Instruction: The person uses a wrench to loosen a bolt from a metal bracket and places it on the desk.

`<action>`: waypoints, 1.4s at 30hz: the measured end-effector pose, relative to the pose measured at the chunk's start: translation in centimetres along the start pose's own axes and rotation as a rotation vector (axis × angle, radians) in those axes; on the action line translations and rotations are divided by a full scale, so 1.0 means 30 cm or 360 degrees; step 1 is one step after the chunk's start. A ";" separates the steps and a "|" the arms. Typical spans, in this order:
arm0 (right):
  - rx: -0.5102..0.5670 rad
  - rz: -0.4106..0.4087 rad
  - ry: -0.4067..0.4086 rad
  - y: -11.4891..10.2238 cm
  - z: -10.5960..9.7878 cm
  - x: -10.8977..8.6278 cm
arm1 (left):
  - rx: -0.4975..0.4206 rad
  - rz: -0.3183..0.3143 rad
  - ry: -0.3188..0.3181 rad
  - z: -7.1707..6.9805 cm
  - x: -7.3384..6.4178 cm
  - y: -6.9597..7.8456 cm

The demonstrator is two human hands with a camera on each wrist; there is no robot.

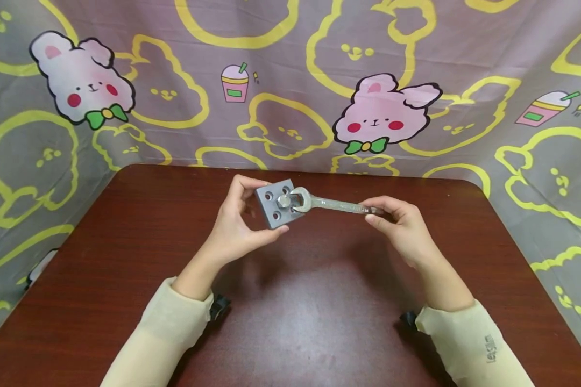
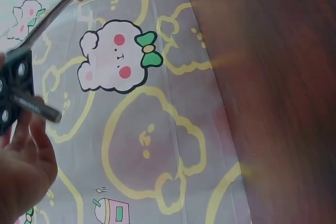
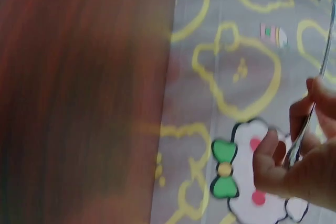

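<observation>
Beyond the grips hangs creased, cartoon-printed cloth; below spreads a glossy, wood-grained table. Behind the right grip, a pale sleeve bears lettering too blurred to read surely. The right hand pinches one end of a metal wrench. The left hand grasps a square, grey, holed block, partly covered by the wrench's head; at the block's centre, a bolt meets the open mouth, threaded shank jutting palmward.
</observation>
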State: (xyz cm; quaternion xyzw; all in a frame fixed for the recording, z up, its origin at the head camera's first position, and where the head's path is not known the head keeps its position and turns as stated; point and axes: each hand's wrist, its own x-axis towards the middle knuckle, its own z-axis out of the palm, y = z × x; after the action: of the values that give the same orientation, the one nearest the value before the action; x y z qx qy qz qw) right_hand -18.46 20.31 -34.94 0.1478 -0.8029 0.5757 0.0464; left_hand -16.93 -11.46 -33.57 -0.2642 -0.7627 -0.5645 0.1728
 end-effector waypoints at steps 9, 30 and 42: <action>0.0061 0.0080 0.0254 -0.042 0.091 -0.038 | -0.0009 0.0088 0.0270 0.016 0.014 -0.007; -0.0013 0.0020 0.0182 -0.072 0.120 -0.012 | 0.0053 0.0076 0.0224 -0.008 0.013 0.005; -0.0134 -0.0144 -0.0132 -0.001 0.039 0.052 | 0.0029 -0.0037 -0.0428 -0.093 0.019 0.026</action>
State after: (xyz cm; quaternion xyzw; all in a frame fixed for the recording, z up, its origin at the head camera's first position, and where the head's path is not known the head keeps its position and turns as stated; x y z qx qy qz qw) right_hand -19.82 18.93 -34.93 0.2056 -0.8202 0.5320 0.0452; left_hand -17.02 -13.82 -31.82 -0.3270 -0.7871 -0.5190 0.0649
